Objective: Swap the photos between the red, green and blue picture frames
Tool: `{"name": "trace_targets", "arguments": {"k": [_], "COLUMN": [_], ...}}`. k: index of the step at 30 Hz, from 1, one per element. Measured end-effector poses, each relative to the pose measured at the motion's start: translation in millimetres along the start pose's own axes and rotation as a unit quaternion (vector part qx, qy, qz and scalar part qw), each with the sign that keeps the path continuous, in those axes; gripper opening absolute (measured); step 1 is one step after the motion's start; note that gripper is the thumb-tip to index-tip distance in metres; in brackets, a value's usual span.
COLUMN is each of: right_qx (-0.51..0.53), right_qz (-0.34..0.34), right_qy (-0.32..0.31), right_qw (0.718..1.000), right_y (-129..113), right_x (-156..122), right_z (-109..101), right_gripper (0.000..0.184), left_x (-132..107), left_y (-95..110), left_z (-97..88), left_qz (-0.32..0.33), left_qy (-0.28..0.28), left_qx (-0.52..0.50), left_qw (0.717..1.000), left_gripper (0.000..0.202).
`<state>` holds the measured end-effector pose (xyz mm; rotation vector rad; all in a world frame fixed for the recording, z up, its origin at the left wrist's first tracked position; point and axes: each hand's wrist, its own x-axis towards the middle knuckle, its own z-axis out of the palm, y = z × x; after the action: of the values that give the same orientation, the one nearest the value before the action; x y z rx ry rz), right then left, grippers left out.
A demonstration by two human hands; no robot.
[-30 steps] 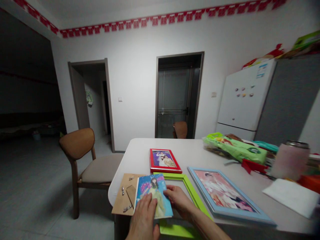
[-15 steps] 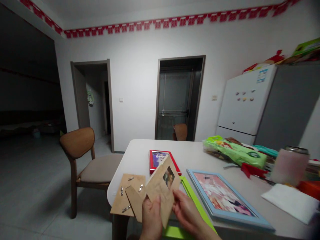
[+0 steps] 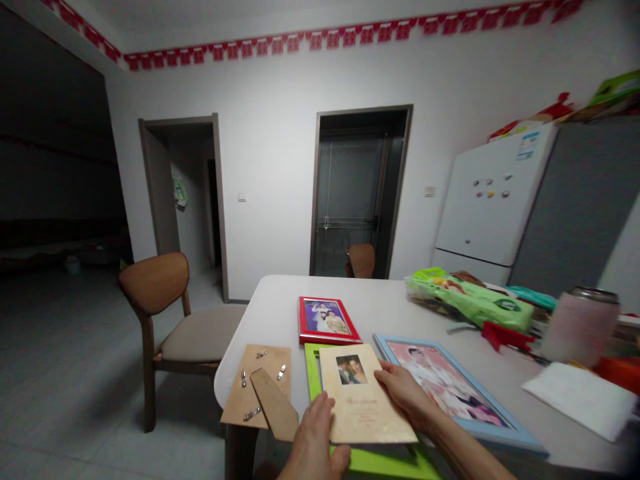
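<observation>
A cream photo sheet (image 3: 373,417) with a small picture of two people and faint print lies face up over the green picture frame (image 3: 313,373), hiding most of it. My right hand (image 3: 403,395) grips the sheet's right edge. At its lower left edge rests my left hand (image 3: 316,437), fingers stretched and thumb apart. Left of that hand is a wooden backing board (image 3: 240,400) with several metal clips and a brown stand leg (image 3: 274,403) slanting across it.
A red picture frame (image 3: 329,320) lies behind the green one, and a blue frame (image 3: 450,390) to the right. Further right are a green wipes pack (image 3: 475,300), a pink jar (image 3: 580,330) and white tissue (image 3: 577,400). A chair (image 3: 155,287) stands left of the table (image 3: 280,300).
The photo sheet, tilted up in both hands before, has come down flat over the green frame with its picture facing me. My left hand has loosened and spread at its edge.
</observation>
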<state>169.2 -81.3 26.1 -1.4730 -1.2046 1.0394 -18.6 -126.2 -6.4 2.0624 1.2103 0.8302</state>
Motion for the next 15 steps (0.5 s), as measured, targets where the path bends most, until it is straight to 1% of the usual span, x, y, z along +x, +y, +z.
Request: {"name": "trace_targets", "arguments": {"k": [3, 8, 12, 15], "right_qx": [-0.008, -0.152, -0.185, -0.214], "right_qz": [0.008, -0.008, -0.013, -0.018], "right_qy": [-0.03, 0.009, 0.014, 0.007], "right_qw": [0.999, 0.988, 0.983, 0.977], "right_y": [5, 13, 15, 12], "right_x": [7, 14, 14, 12], "right_z": [5, -2, -6, -4], "right_gripper": [0.037, 0.032, 0.032, 0.033], "left_x": [-1, -2, -3, -3], "left_y": [-5, -6, -1, 2], "left_z": [3.0, 0.4, -1.7, -3.3], "left_qz": [0.014, 0.037, 0.033, 0.032], "left_qy": [-0.003, -0.012, -0.015, -0.037], "left_qx": [0.011, 0.022, 0.029, 0.054], "left_qw": [1.0, 0.999, 0.999, 0.997], "left_gripper": [0.063, 0.061, 0.058, 0.058]}}
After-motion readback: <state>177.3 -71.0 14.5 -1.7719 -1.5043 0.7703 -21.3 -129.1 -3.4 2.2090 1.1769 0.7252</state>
